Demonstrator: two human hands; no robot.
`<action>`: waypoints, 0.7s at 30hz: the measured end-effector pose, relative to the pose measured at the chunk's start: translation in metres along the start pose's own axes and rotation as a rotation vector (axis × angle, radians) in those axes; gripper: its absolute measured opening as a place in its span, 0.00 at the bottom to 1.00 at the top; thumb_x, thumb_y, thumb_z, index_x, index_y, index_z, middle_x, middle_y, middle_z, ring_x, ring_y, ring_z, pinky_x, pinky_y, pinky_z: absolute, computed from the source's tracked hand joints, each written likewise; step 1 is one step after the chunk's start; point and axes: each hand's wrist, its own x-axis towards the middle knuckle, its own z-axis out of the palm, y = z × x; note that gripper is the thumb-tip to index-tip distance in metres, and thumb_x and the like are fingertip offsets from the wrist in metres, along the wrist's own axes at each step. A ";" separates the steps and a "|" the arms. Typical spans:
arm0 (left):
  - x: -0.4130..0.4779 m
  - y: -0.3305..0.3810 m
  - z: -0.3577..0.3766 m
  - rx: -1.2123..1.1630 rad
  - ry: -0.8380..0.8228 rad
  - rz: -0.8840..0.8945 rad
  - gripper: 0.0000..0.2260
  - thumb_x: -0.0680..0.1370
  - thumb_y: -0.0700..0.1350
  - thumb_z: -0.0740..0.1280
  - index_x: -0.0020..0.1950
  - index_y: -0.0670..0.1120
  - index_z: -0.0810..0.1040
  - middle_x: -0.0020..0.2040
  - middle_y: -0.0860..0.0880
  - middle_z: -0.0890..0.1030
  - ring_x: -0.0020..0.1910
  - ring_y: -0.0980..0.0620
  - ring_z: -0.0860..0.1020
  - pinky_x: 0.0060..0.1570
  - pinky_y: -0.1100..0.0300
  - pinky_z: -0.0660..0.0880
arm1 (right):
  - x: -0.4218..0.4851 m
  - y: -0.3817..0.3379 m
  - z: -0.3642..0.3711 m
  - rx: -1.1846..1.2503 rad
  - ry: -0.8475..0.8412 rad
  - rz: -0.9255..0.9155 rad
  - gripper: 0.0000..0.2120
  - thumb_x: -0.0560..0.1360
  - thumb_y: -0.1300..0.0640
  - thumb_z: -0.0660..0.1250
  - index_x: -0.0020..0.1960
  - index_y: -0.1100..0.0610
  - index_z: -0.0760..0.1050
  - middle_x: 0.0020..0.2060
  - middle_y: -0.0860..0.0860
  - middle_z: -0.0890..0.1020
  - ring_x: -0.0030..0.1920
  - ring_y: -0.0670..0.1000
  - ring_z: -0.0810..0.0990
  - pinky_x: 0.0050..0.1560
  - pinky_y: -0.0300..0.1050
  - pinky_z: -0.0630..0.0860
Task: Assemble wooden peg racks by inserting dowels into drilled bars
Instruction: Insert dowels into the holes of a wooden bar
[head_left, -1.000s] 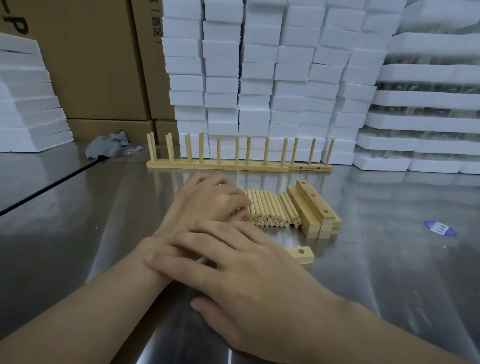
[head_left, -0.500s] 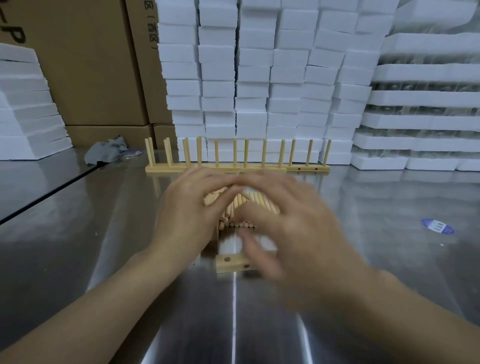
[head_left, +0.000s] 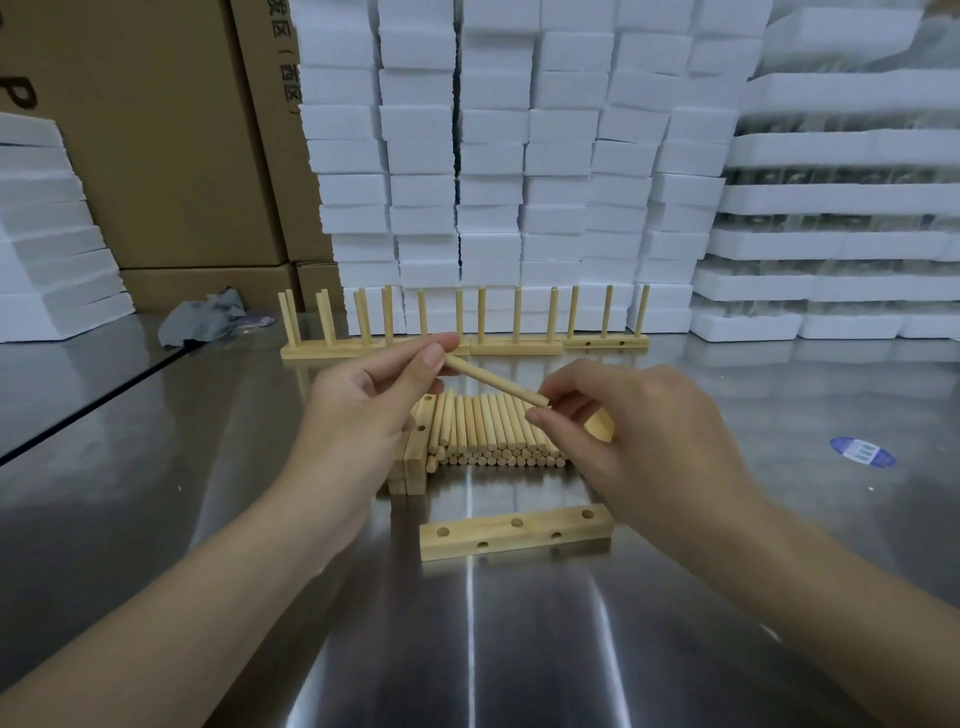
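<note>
One wooden dowel (head_left: 493, 380) is held in the air above the pile. My left hand (head_left: 363, 410) pinches its left end and my right hand (head_left: 623, 436) pinches its right end. Under it lies a pile of loose dowels (head_left: 493, 436) on the steel table. A stack of drilled bars (head_left: 415, 457) stands at the pile's left, partly behind my left hand. Nearer to me a single drilled bar (head_left: 514, 532) lies flat with empty holes. Finished peg racks (head_left: 467, 332) stand in a row at the back.
White foam blocks (head_left: 519, 156) are stacked behind the racks and at the right. Cardboard boxes (head_left: 156, 130) stand at the back left, with a grey rag (head_left: 202, 317) in front. A blue sticker (head_left: 862, 451) lies on the steel table (head_left: 156, 519) at the right.
Both hands have risen from the dowel pile with one dowel pinched between them. The single drilled bar now lies uncovered in front of the pile.
</note>
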 end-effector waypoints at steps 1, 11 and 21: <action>0.000 0.000 0.000 -0.014 -0.006 -0.018 0.13 0.75 0.59 0.72 0.58 0.60 0.89 0.54 0.58 0.88 0.49 0.65 0.82 0.48 0.58 0.74 | 0.000 0.001 -0.001 0.015 0.019 -0.006 0.08 0.78 0.40 0.69 0.50 0.43 0.82 0.35 0.34 0.82 0.39 0.39 0.82 0.43 0.47 0.80; 0.002 0.005 -0.009 -0.063 -0.020 -0.056 0.11 0.74 0.53 0.78 0.57 0.59 0.90 0.54 0.56 0.89 0.43 0.66 0.82 0.48 0.57 0.74 | 0.003 0.008 -0.006 0.116 0.086 0.029 0.04 0.76 0.46 0.75 0.50 0.44 0.83 0.37 0.35 0.83 0.43 0.40 0.84 0.46 0.51 0.82; 0.004 0.006 -0.009 -0.037 -0.050 -0.039 0.11 0.75 0.48 0.77 0.57 0.55 0.90 0.55 0.56 0.89 0.51 0.66 0.84 0.44 0.64 0.74 | 0.002 0.011 -0.005 0.107 0.064 0.028 0.04 0.77 0.47 0.74 0.51 0.42 0.82 0.37 0.35 0.83 0.43 0.40 0.83 0.47 0.53 0.82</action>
